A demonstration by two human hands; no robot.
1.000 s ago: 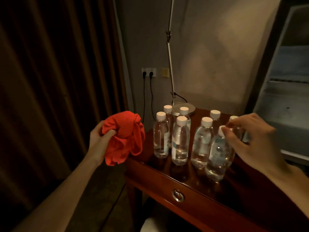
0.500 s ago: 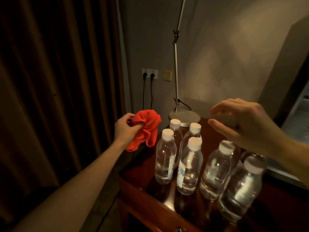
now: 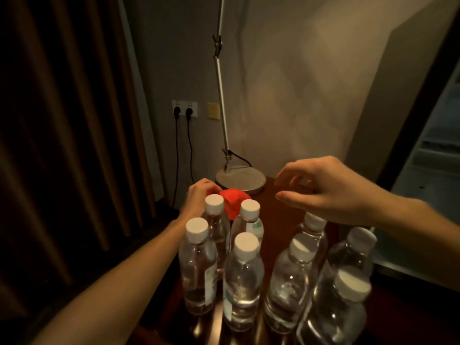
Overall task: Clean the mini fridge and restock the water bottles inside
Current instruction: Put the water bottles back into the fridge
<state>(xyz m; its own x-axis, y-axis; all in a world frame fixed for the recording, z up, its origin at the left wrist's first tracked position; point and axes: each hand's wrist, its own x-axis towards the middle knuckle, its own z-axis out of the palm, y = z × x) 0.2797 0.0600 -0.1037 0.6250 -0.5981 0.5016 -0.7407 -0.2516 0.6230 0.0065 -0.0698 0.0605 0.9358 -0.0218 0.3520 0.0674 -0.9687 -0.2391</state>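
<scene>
Head view: the left hand [image 3: 199,195] has carried the red cloth [image 3: 234,201] behind the water bottles [image 3: 242,282], fingers curled around it (cleaning apparently finished); the right hand [image 3: 331,192] hovers, fingers loosely spread, so restocking likely follows.

Eight water bottles [image 3: 242,282], one red cloth [image 3: 234,204], one lamp [image 3: 240,179], two hands [image 3: 331,192].

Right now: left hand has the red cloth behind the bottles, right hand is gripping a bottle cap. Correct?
Not quite. In the head view the right hand hovers open above the bottles, gripping nothing. The rest holds: the left hand has the red cloth behind the bottles.
</scene>
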